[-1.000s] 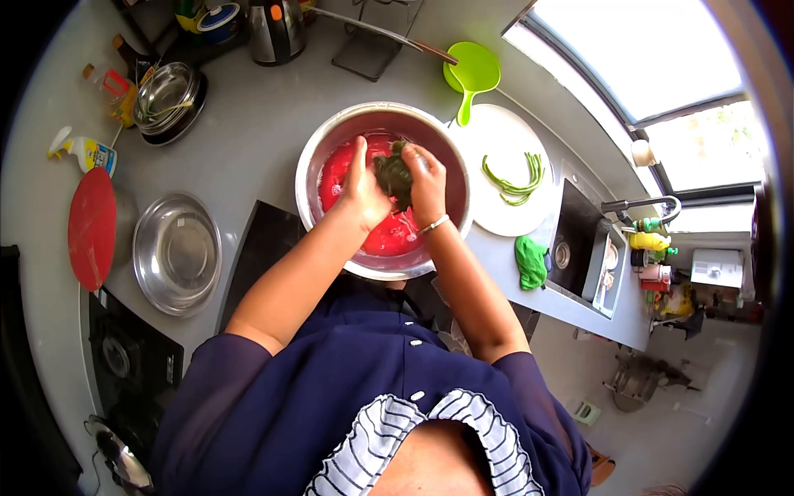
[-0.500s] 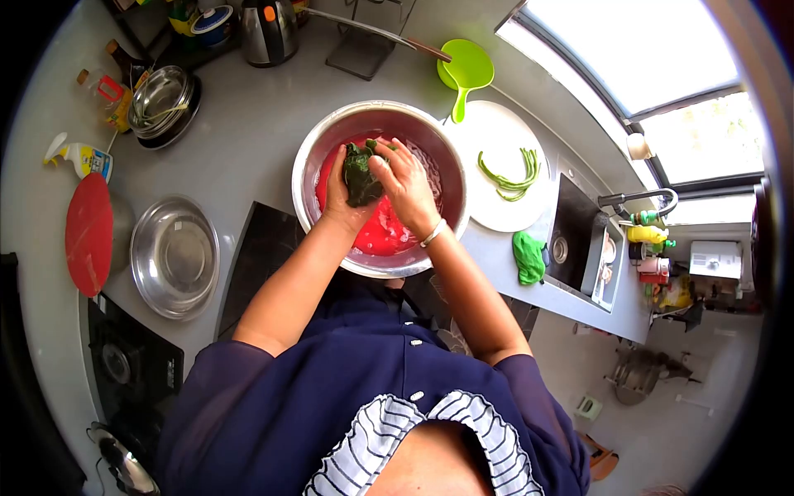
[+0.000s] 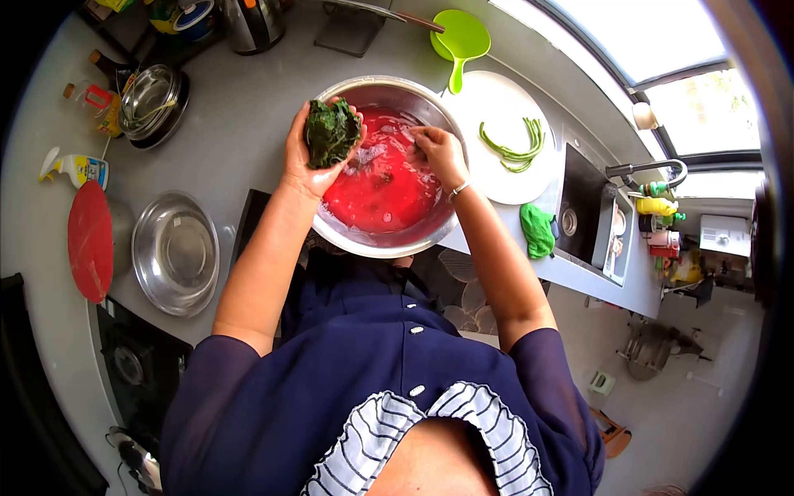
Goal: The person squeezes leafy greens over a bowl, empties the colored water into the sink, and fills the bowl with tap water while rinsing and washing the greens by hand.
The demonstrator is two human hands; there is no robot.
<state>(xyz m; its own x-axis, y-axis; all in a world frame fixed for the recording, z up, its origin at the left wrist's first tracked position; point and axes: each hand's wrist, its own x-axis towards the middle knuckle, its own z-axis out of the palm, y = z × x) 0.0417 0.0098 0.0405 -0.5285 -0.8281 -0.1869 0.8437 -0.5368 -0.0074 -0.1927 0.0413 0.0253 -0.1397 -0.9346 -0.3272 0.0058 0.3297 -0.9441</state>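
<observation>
My left hand [image 3: 303, 168] cradles a squeezed ball of dark leafy greens [image 3: 332, 134] over the left rim of a large steel bowl [image 3: 389, 247]. Red liquid [image 3: 380, 202] with bubbles and a few dark specks fills the bowl's bottom. Above its right side, my right hand [image 3: 442, 155] has its fingers curled together, with something small and dark showing at the fingertips that I cannot make out. A bracelet circles the right wrist.
On the right, a white board [image 3: 500, 95] bears green bean pods [image 3: 523, 154]; a green ladle [image 3: 461, 45] lies above it. A green cloth [image 3: 538, 231] sits by the sink [image 3: 579, 207]. Leftward are a steel basin [image 3: 175, 252], stacked bowls [image 3: 150, 103] and a spray bottle [image 3: 78, 169].
My hands have parted: the left moved up and left with the ball of greens, and the right moved rightward with its fingers curled. The view has shifted slightly.
</observation>
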